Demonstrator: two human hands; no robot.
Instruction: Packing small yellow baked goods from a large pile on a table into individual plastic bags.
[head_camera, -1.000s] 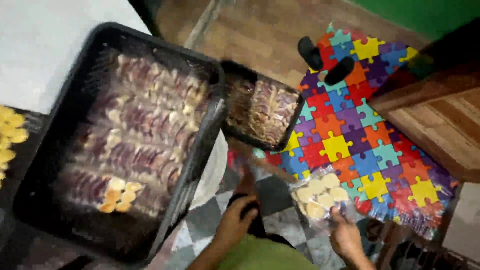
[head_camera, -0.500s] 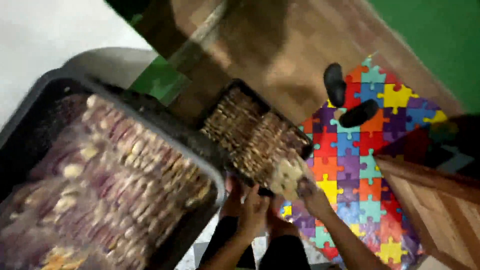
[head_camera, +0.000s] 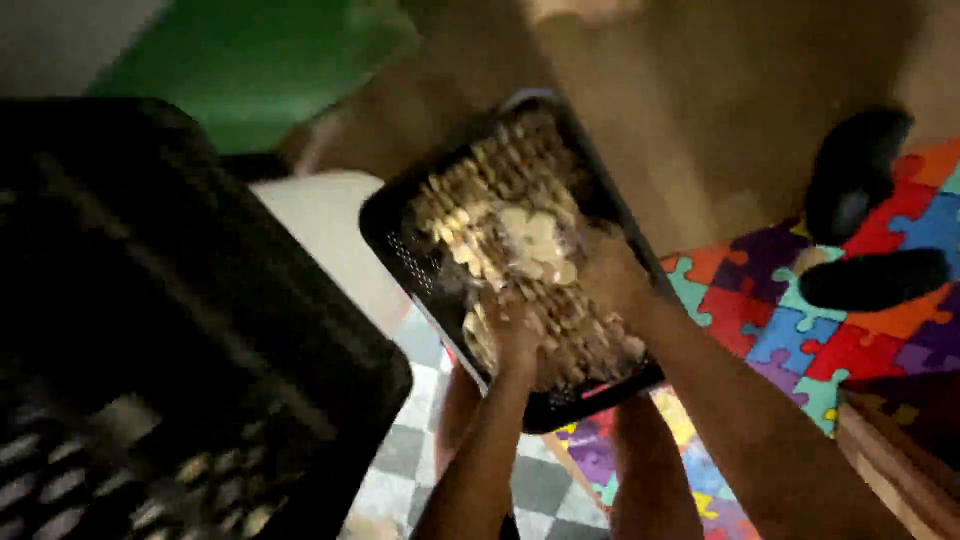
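Two black sandals (head_camera: 865, 225) beside tray (head_camera: 400, 235)

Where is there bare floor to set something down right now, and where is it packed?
Bare wooden floor lies beyond the small black tray, left of the dark sandals. The puzzle mat right of the right hand has room. Crowded: the slices fill that tray, where the left hand rests; the large crate blocks the left.

Small tray (head_camera: 420, 250) right of big crate (head_camera: 200, 330), left of puzzle mat (head_camera: 790, 330).
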